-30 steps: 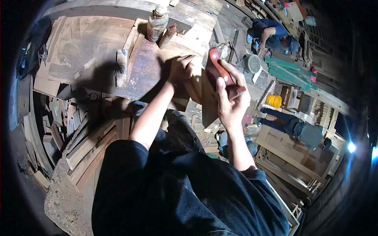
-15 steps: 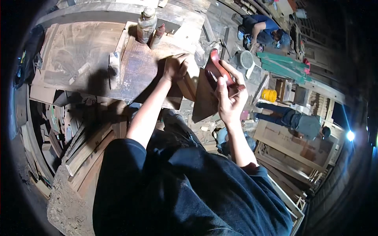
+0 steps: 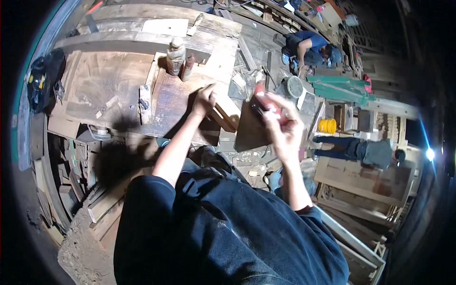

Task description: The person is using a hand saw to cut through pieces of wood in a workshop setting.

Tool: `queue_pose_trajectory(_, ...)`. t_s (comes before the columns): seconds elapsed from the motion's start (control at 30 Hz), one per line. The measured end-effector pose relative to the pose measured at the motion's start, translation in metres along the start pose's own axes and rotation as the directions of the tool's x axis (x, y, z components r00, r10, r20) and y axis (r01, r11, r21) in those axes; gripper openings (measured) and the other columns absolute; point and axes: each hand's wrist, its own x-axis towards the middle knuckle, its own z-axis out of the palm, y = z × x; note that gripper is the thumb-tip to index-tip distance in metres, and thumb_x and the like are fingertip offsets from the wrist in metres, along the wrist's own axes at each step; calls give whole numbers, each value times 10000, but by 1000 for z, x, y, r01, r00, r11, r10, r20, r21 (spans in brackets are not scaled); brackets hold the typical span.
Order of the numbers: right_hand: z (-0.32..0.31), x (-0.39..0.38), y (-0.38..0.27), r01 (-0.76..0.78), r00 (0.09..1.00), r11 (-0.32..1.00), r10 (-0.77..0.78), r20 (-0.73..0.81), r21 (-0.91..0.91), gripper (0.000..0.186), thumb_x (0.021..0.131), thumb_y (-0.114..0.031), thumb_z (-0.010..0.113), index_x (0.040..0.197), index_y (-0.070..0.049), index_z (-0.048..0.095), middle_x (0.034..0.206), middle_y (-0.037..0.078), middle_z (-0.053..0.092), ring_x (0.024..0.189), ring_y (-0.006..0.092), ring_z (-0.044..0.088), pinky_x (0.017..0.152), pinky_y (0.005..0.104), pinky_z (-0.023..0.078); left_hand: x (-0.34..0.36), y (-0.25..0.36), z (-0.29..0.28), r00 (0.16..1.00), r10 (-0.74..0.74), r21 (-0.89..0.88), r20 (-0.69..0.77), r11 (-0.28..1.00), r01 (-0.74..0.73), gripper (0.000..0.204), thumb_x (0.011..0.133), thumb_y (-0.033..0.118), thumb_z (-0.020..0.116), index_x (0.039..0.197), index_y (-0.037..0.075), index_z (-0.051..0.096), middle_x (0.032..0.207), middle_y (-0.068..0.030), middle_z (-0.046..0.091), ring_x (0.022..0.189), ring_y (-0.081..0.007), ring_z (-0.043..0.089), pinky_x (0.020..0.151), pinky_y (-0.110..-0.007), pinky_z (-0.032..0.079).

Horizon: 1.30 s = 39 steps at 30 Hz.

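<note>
My right hand (image 3: 285, 128) is closed round the red handle of a handsaw (image 3: 251, 129). The saw's broad dark blade slants down beside the end of the workbench; hand and handle are smeared by motion. On the bench's right end my left hand (image 3: 204, 102) grips a wooden piece (image 3: 225, 116), its fingers bent over the top edge. That piece juts past the bench edge, close to the saw blade. Whether the teeth touch the wood cannot be made out.
On the workbench (image 3: 166, 99) stand a dusty bottle (image 3: 175, 57) and a smaller reddish bottle (image 3: 188, 67). Beyond are a bucket (image 3: 293, 86), a yellow container (image 3: 327, 126), green boards (image 3: 337, 89), a crouching person (image 3: 308, 47) and another person (image 3: 375, 154). Stacked timber lies lower left.
The view has shifted a little, so the bench sits lower. My right hand has turned the saw handle slightly and is now blurred. My left hand keeps its hold on the wood.
</note>
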Motion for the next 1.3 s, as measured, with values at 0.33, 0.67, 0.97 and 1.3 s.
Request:
queue_pose_trajectory(0.33, -154, -50, -20, -103, 942, 949, 190, -278, 298, 495, 855, -183, 630, 1295, -6, 488, 716, 3, 558, 487, 27, 405, 437, 179, 275, -8, 73, -68, 951, -39, 184, 308, 983, -19, 386, 778, 152, 653, 1107, -8, 529, 991, -229, 561, 952, -407, 551, 842, -408, 457)
queue_pose_trajectory(0.67, -170, -67, 27, 47, 889, 961, 85, -450, 273, 413, 925, -248, 549, 1221, 40, 547, 1018, 81, 615, 766, 101, 573, 687, 227, 472, -11, 126, -65, 886, -229, 321, 403, 942, 97, 781, 738, 155, 714, 1393, 61, 301, 1147, -197, 483, 1021, -310, 504, 921, -402, 419)
queue_pose_trajectory(0.97, -155, -85, 93, -309, 889, 774, 441, -121, 553, 585, 899, -115, 574, 1424, -94, 317, 910, 42, 565, 738, 97, 572, 664, 238, 469, 45, 136, -48, 842, -301, 392, 447, 912, 119, 878, 806, 287, 712, 1471, 102, 170, 1326, -251, 352, 1229, -372, 423, 1046, -444, 344)
queue_pose_trajectory(1.3, -97, -54, 127, -200, 904, 963, 252, -344, 180, 447, 909, -89, 540, 1334, -37, 414, 1139, 135, 567, 1074, 232, 547, 950, 330, 415, 46, 185, -28, 791, -174, 154, 586, 983, 102, 208, 891, 41, 505, 1078, 25, 598, 969, -74, 568, 872, -152, 575, 750, -265, 468)
